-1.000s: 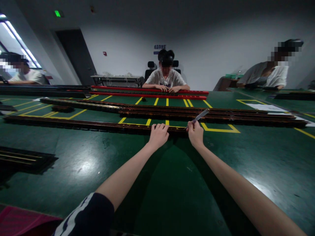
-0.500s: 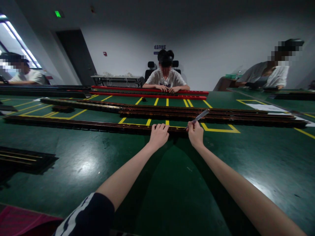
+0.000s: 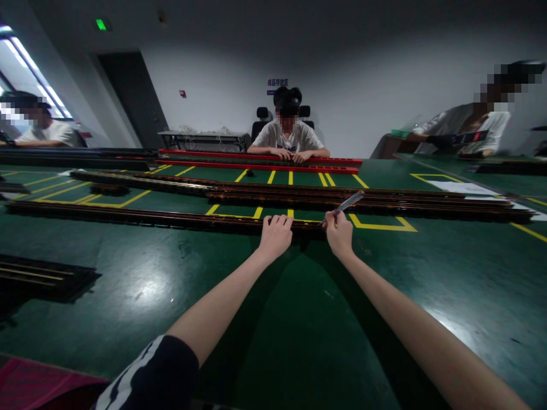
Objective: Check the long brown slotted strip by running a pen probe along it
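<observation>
A long dark strip (image 3: 171, 220) lies across the green table in front of me, its near end at the centre. My left hand (image 3: 276, 234) rests over that strip close to its right end, the fingers bent across the far edge and holding it. In a closed grip, my right hand (image 3: 339, 233) holds a slim tool with a clear handle (image 3: 351, 200), perhaps a screwdriver. The handle points up and right, while the thin tip slants down to the right end of the strip. Whether the tip touches it is too dark to tell.
A bundle of similar dark strips (image 3: 363, 199) lies just beyond. More strips (image 3: 47, 273) sit at the left. Red rails (image 3: 256, 162) lie before a person (image 3: 287, 134) seated opposite. White papers (image 3: 465, 187) are at the right. Two other people sit at the sides.
Both my hands and the tool have hardly moved. At the far right, the other person has leaned right and now has a dark object raised in front.
</observation>
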